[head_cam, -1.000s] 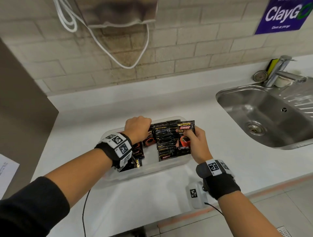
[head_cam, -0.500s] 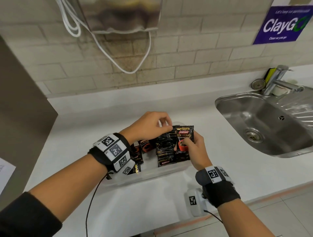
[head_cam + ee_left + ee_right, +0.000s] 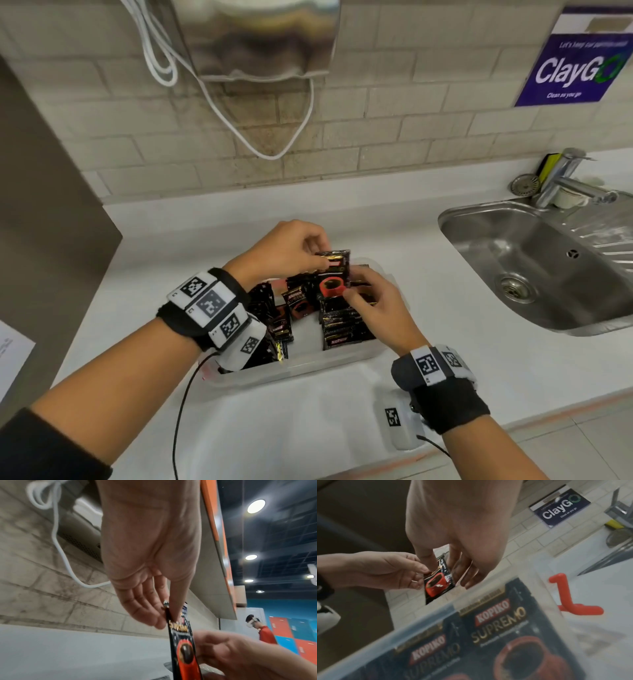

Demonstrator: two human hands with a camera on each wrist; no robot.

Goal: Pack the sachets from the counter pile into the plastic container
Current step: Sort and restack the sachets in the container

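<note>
Placing step; left hand (image 3: 286, 248) grip pinches sachet (image 3: 334, 274) top edge, right hand (image 3: 373, 310) grip pinches its lower part, upright above plastic container (image 3: 308, 368) at 12 o'clock of packed rows; next: lower into row, release.

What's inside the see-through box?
The plastic container holds black Kopiko coffee sachets in rows. Both hands, left hand and right hand, hold one more sachet above. The wristband hides the left end.
</note>
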